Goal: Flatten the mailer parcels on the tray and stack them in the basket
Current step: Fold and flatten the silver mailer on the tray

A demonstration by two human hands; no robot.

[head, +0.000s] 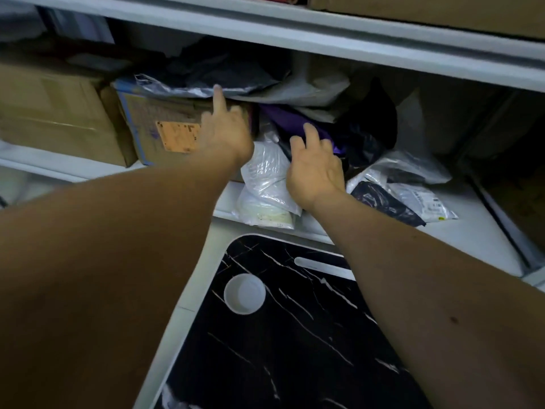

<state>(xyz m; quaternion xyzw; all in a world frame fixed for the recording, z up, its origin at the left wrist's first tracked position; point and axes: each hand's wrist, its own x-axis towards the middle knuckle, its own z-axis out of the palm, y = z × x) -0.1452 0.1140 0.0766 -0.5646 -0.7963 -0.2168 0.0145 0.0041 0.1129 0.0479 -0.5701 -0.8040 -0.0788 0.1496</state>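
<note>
A pile of mailer parcels lies on the middle shelf (460, 231). My left hand (225, 134) reaches in, and its straight index finger touches the edge of a grey mailer (182, 88) that lies on a cardboard box. My right hand (315, 169) reaches beside it, its fingertips on a purple mailer (283, 118), with no clear grip. A white mailer (265, 184) stands between my two wrists. A black mailer (380, 200) and a white labelled mailer (424, 202) lie to the right. The black marble tray (295, 335) is below my arms with no parcels on it. No basket is in view.
A cardboard box with an orange label (165, 125) and a larger box (53, 113) fill the shelf's left side. An upper shelf edge (354, 39) overhangs the pile. The tray has a round cup recess (244, 293) and a slot (321, 265).
</note>
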